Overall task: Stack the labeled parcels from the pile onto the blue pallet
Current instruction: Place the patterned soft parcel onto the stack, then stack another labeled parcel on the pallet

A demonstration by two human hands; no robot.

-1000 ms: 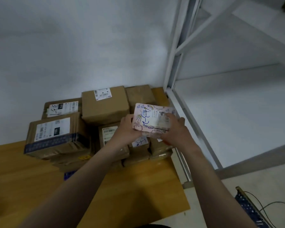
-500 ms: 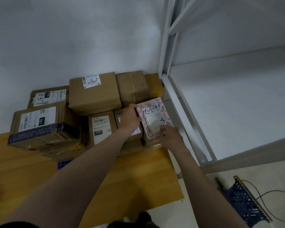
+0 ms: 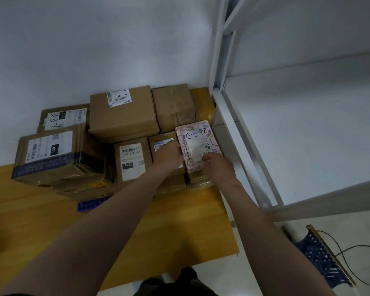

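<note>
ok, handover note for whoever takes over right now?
Hands: left hand holds the pink parcel by its left edge; right hand grips its near end.
Parcel lies on the brown boxes at the stack's front right, beside the white rack; blue pallet shows under the stack.
Done: pink parcel set in place.
Left: let go, fetch the next; source pile out of view.

We are viewing a dim, cool-toned indoor scene under soft, diffuse light; the white wall [image 3: 94, 39] is rendering grey and unevenly shaded. Deep shadow is pooling in the gaps between the cardboard parcels [image 3: 124, 118], while the pink parcel [image 3: 195, 142] is reading brightest among them. Wide-angle distortion is bowing the shelf frame [image 3: 219, 50] toward the right edge. We are finding small label print [image 3: 132, 154] softly blurred.
</note>
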